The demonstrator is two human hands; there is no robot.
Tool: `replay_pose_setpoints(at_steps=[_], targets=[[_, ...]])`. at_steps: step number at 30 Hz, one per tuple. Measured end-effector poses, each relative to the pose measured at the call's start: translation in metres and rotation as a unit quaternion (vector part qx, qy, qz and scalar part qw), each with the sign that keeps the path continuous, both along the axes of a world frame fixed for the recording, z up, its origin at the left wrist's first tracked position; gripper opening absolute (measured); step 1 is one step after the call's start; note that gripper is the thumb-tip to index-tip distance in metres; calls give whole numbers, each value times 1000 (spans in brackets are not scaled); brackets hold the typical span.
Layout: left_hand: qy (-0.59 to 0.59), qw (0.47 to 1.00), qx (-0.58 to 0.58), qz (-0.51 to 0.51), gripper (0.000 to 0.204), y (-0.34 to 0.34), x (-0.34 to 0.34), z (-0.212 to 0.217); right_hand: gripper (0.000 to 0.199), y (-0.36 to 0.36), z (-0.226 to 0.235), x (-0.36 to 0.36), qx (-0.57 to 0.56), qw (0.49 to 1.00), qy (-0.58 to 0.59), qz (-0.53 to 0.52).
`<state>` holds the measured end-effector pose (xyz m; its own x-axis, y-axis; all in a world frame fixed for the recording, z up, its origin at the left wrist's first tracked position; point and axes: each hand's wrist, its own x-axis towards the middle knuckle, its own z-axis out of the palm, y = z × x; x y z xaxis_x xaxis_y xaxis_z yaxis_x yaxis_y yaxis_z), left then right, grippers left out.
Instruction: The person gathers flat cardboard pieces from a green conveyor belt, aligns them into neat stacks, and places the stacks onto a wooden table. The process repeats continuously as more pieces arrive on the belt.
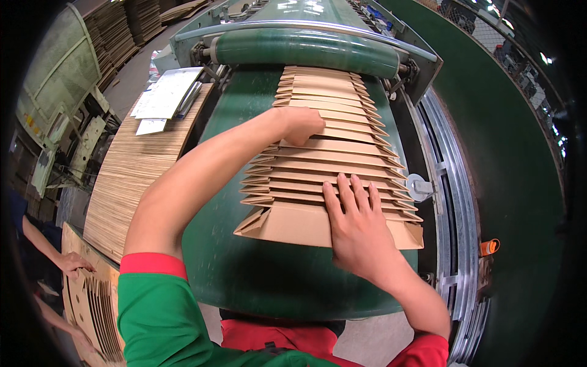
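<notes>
A long row of flattened brown cardboard boxes [333, 162] overlaps like shingles along the green conveyor belt [229, 263]. My left hand [301, 125] reaches across from the left. Its fingers curl over the edge of one folded box at a dark gap midway up the row; the fingertips are hidden there. Lower down, my right hand [361, 226] lies on the nearest boxes, palm down and fingers spread. The nearest box [293, 227] tilts toward me and shows a broad panel with folded side flaps.
A green roller [306, 52] crosses the belt at the far end. Papers [165, 95] rest on a stack of cardboard [137, 165] to the left. Metal rails [455, 202] run along the right. At lower left, another person's hand [74, 263] is beside more folded boxes [98, 306].
</notes>
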<state>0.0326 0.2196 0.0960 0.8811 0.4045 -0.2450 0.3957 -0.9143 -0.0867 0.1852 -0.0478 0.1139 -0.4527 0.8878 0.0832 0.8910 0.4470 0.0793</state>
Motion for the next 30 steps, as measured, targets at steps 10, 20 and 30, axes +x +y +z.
replay_pose_setpoints(at_steps=[10,20,30], targets=[[-52,988,129,65,18,-4,16,-50,84,-35,-13,-7,53,998,39,-9],[23,991,-64,116,45,-79,4,-9,51,-82,-34,-16,121,992,-42,11],[48,964,-239,104,41,-147,-33,73,74,-120,54,-12,9,992,63,110]])
